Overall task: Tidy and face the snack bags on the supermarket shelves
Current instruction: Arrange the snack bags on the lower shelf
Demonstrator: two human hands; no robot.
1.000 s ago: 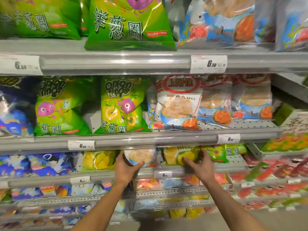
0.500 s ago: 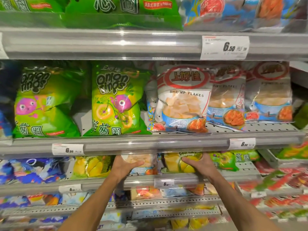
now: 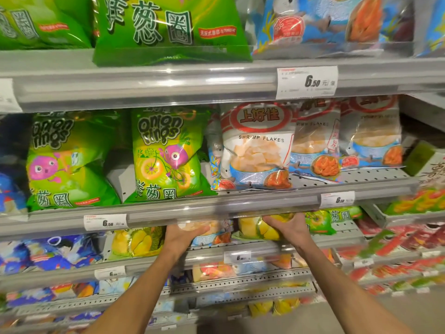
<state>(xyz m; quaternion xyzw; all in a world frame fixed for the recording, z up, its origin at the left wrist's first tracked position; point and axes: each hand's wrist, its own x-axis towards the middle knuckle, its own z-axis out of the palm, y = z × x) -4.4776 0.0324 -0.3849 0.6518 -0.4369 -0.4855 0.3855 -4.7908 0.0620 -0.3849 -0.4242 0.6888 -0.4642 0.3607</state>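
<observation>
both hands are on bags on the third shelf [image 3: 255,253] down: the left hand [image 3: 179,238] curls round the shrimp flakes bag [image 3: 212,233], the right hand [image 3: 290,229] grips the yellow durian bag [image 3: 252,229]. the shelf edge above hides the fingertips, so how firm each grip is remains a guess. to face them well, draw each bag forward to the lip, stand it upright, label outward, without crushing the chips.

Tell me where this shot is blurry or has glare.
Head view: glare streaks the shelf rail and glossy onion rings bag; the lower shelves and right edge smear with blur; the shrimp flakes bag reads sharp; shelf lines bow from the wide lens.
</observation>
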